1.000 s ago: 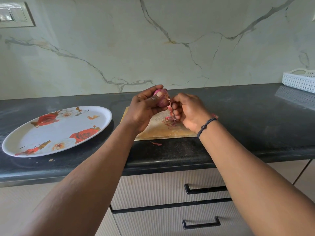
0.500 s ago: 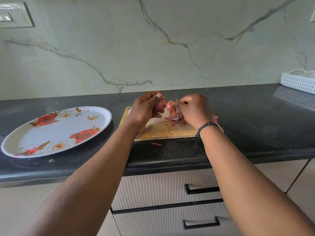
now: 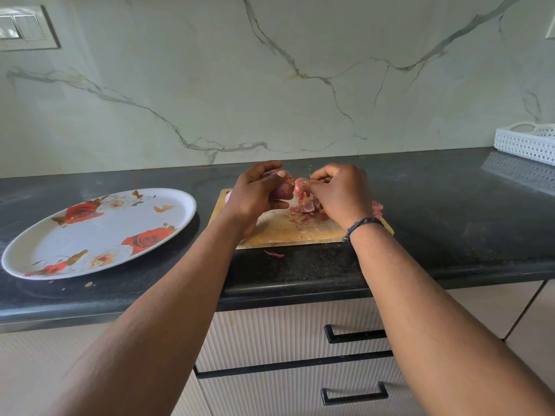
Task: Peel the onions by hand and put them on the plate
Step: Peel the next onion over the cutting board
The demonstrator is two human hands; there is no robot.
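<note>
- Head view: left hand (image 3: 258,193) curls round a small red onion (image 3: 283,189), holding it above the cutting board (image 3: 288,232) so scraps drop there, not on the desk (image 3: 450,211).
- Right hand (image 3: 342,193) pinches a papery skin flap (image 3: 307,202), fingers bent tight; judging mid-peel.
- Peel scraps (image 3: 300,217): thin, dry, pink flakes on pale worn wood.
- Plate (image 3: 39,250): oval, glossy white, rose print; sits just left of board, no onions on it yet.
</note>
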